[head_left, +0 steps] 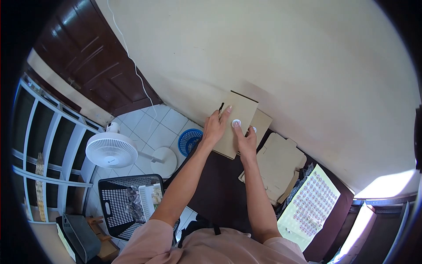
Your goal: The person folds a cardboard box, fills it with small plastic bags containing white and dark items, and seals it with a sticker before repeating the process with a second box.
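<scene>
Fingers of the left hand point(213, 130), slightly parted, are clasping the brown cardboard box point(244, 103) beside them, ideally steadying it, while the right hand point(247, 143), its curled fingers' grip unclear, is pressing a round white sticker point(236, 122) beneath its thumb, best smoothed outward.

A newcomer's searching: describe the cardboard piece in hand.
At the far end of the dark tabletop, the left hand grips a tan cardboard piece. Unlike nearby cardboard, it has the thumb of the right hand on its round white sticker.
</scene>
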Tool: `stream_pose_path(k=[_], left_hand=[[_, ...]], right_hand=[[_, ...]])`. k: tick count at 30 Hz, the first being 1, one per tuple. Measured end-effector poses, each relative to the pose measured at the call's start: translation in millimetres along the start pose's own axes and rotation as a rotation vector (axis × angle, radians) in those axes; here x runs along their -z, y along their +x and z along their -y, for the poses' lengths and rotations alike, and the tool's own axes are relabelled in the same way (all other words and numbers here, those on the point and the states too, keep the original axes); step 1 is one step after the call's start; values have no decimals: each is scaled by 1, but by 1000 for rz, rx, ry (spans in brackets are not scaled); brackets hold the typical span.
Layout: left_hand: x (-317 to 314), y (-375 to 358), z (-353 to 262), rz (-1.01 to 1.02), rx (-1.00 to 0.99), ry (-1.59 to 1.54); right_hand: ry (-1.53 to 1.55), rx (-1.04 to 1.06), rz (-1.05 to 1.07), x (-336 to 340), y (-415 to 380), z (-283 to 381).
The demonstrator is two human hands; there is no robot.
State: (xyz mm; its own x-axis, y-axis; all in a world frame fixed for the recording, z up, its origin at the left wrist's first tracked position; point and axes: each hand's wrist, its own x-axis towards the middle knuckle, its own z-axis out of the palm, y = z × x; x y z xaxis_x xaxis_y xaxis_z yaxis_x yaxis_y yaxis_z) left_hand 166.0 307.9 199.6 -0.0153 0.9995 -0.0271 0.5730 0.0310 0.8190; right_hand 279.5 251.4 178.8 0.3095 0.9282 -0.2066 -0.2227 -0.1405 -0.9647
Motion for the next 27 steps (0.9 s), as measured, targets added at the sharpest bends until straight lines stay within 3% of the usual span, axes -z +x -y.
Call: stream_pose_path(k=[2, 7, 10, 15, 17, 20, 25, 27], left_hand=[[-5, -3, -1, -8, -44, -10], [-20, 22, 23, -146, -104, -176], [-4, 25, 0, 0, 24, -127], [-7, 23, -4, -14, 10, -92], [-12, 21, 2, -37, -17, -110], [-17, 23, 5, -47, -20, -139], [-12, 23, -16, -52, 234, -45], [-15, 30, -12, -64, 235, -40]], right_hand=[[-19, 72, -98, 1, 4, -3], [-154, 211, -55, 8, 11, -14], [-98, 91, -6, 3, 2, -4], [31, 120, 27, 3, 1, -9], [54, 18, 60, 5, -2, -1], [-63, 79, 34, 10, 4, -7], [-162, 200, -40, 8, 8, -16], [-118, 220, -47, 6, 5, -11]])
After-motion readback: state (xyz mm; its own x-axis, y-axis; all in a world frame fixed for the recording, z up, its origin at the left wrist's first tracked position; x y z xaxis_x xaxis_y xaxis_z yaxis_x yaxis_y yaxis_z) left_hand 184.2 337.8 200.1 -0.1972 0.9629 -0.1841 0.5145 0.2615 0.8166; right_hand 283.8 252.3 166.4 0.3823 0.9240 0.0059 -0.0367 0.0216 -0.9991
